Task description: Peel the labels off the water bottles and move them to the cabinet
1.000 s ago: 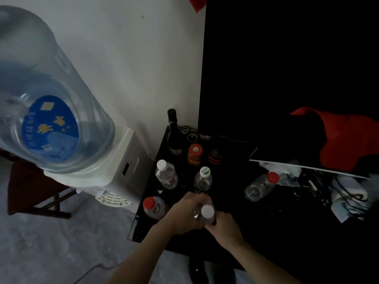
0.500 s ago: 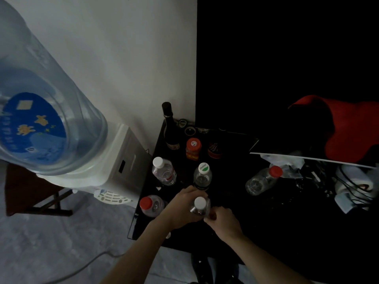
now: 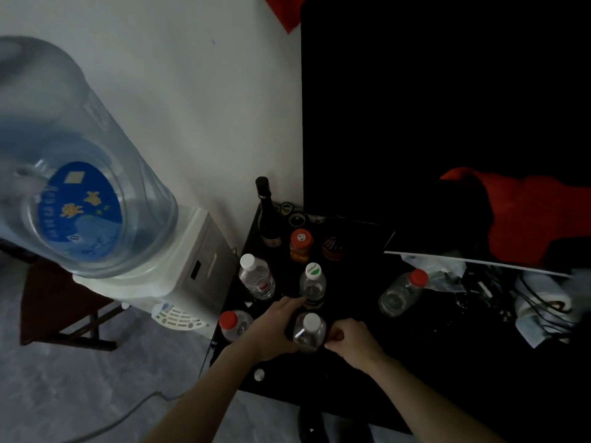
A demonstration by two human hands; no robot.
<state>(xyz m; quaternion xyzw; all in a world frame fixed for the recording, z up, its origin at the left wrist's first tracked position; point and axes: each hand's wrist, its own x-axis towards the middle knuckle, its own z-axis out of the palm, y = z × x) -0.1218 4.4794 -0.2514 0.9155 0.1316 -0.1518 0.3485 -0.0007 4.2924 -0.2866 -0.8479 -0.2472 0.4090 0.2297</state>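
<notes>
Against the picture half a second before, I saw little change: my left hand (image 3: 274, 327) still gripped the white-capped bottle (image 3: 308, 329) from its left side, fingers curled round the body, and the bottle stood upright at the near part of the black cabinet top (image 3: 431, 356) as before. My right hand (image 3: 353, 342) stayed at the bottle's right flank with its fingers curled in against it, pinching at something there; whether that was the label's edge I could not tell in the dim light. The view had tilted up slightly, so a red scrap (image 3: 283, 11) showed on the wall. I counted five clear plastic bottles: the held one, a white-capped one with a red label (image 3: 257, 278) behind and to the left, a green-and-white-capped one (image 3: 312, 284) just behind the held one, a red-capped one (image 3: 233, 324) at the left edge beside my left wrist, and a red-capped one lying tilted (image 3: 401, 290) well off to the right. There was one dark glass bottle (image 3: 267, 212) at the back, one orange-lidded jar (image 3: 301, 246), and one water dispenser (image 3: 179, 276) carrying one big jug (image 3: 76, 174) to the left of the cabinet
</notes>
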